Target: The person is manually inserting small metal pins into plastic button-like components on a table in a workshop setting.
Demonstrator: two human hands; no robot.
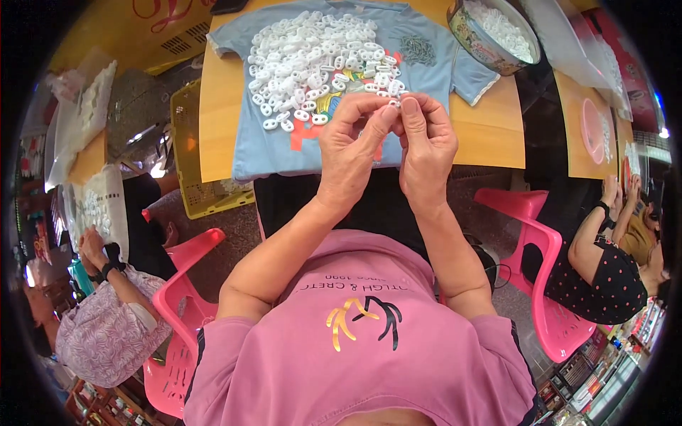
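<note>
left hand (349, 148) and right hand (425, 142) pinched together on a tiny white plastic piece (394, 104), just above a pile of small white plastic rings (312, 60) on a light blue t-shirt (426, 57). round patterned tin (474, 39) of white pieces at top right.

Glossy white plastic links (312, 60), matt cloth shirt (263, 142) (seemingly cotton), smooth wooden table (490, 131)
</note>
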